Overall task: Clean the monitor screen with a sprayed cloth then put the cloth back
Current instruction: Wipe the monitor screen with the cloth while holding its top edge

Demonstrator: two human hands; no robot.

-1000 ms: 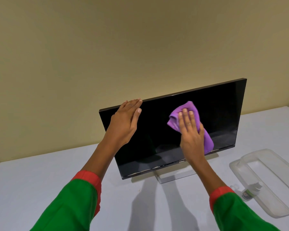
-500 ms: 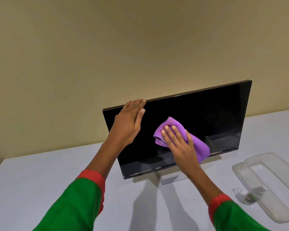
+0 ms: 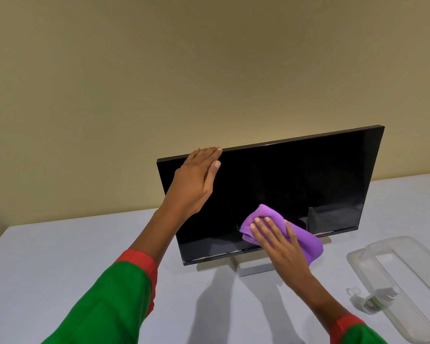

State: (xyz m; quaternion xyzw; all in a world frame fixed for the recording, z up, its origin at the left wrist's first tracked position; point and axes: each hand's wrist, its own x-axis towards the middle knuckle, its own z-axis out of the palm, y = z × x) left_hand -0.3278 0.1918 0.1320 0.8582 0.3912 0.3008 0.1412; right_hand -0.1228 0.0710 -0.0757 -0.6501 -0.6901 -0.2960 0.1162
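A black monitor point(image 3: 296, 180) stands on a silver foot on the pale table, its screen dark and tilted back. My left hand point(image 3: 196, 181) grips its top edge near the left corner, fingers over the rim and thumb on the glass. My right hand point(image 3: 276, 240) presses a folded purple cloth point(image 3: 305, 240) flat against the lower middle of the screen, just above the bottom bezel. Part of the cloth is hidden under my fingers.
A clear plastic tray point(image 3: 407, 276) lies on the table point(image 3: 60, 264) to the right of the monitor. A small spray bottle point(image 3: 376, 300) lies on its side at the tray's near left rim, its clear cap point(image 3: 354, 291) beside it. A beige wall rises behind.
My right hand has slid the cloth down and to the left across the screen, from the upper middle to the lower edge. My left hand has stayed on the top edge.
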